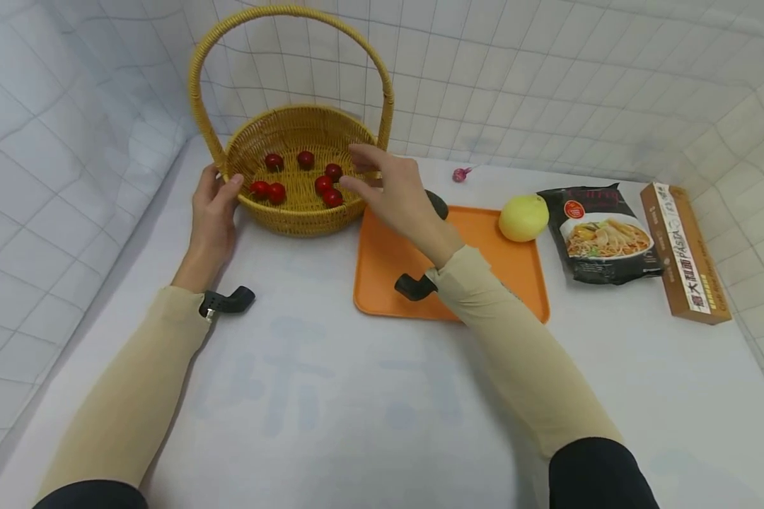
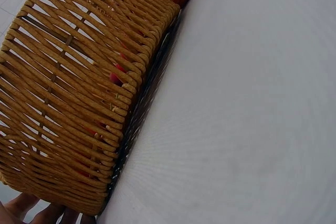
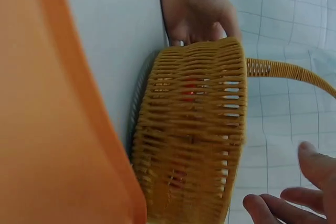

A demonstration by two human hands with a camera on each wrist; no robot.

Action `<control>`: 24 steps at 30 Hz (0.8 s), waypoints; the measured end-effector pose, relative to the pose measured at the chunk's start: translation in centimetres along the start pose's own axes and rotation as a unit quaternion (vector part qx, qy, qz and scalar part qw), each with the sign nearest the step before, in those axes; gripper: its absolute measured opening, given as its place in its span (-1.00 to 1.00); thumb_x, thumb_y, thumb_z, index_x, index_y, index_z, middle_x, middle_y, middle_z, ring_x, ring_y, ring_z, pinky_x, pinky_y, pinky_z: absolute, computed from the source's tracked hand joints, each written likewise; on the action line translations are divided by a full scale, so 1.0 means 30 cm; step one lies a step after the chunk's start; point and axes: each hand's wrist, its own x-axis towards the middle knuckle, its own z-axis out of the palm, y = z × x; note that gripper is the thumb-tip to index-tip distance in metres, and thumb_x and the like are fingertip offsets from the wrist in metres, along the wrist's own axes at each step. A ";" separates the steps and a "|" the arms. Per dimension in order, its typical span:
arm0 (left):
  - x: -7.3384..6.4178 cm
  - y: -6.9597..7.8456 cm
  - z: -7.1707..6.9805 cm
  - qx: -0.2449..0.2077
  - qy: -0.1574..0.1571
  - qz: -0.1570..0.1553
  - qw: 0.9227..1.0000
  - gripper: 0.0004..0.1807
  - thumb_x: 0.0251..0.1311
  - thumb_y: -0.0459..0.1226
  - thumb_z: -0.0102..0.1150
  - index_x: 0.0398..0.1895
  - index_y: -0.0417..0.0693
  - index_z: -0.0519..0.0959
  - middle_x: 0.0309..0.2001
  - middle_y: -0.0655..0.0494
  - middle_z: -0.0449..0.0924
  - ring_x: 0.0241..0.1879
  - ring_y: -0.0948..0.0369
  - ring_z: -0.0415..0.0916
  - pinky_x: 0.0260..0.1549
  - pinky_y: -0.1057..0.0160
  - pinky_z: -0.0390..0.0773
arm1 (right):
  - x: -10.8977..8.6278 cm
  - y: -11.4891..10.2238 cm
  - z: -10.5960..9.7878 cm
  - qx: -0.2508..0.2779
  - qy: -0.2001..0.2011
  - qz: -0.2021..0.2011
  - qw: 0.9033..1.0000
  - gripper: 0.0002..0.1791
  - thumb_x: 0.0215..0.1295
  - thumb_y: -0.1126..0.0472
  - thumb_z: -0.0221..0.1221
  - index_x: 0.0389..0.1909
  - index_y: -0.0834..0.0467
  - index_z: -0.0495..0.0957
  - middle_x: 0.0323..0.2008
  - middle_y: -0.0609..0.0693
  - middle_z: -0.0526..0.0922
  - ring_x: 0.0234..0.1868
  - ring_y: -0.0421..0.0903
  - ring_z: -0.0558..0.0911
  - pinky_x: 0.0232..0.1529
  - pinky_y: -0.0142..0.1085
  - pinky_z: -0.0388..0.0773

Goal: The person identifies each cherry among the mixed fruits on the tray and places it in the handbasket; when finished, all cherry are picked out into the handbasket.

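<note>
A yellow wicker basket (image 1: pixel 302 223) with a tall arched handle stands at the back left, holding several small red tomato-like fruits (image 1: pixel 276 192). My left hand (image 1: pixel 215 208) grips the basket's left side, its thumb at the rim and its fingers along the outer wall. In the left wrist view those fingers (image 2: pixel 50 214) show at the bottom, against the weave. Over the basket's right rim hovers my right hand (image 1: pixel 397 187), thumb and fingers spread apart and holding nothing. The right wrist view shows this hand (image 3: pixel 299 198) beside the basket's upper edge.
An orange tray (image 1: pixel 388 283) lies right of the basket, partly under my right forearm. A dark green rounded thing (image 1: pixel 437 205) and a yellow round fruit (image 1: pixel 523 218) are at it. Farther right are a black noodle packet (image 1: pixel 605 233) and a pasta box (image 1: pixel 686 253). A small pink bulb (image 1: pixel 461 174) lies behind.
</note>
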 end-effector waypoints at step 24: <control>0.004 -0.006 0.009 -0.005 0.006 0.007 1.000 -0.38 0.44 -0.20 0.21 0.51 -0.12 0.33 0.42 -0.07 0.42 0.44 0.07 0.34 0.52 0.20 0.23 | -0.500 0.214 -0.296 -0.095 0.036 0.017 0.995 -0.57 0.53 0.12 0.26 0.32 0.17 0.59 0.20 0.14 0.70 0.18 0.10 0.71 0.21 0.00 0.65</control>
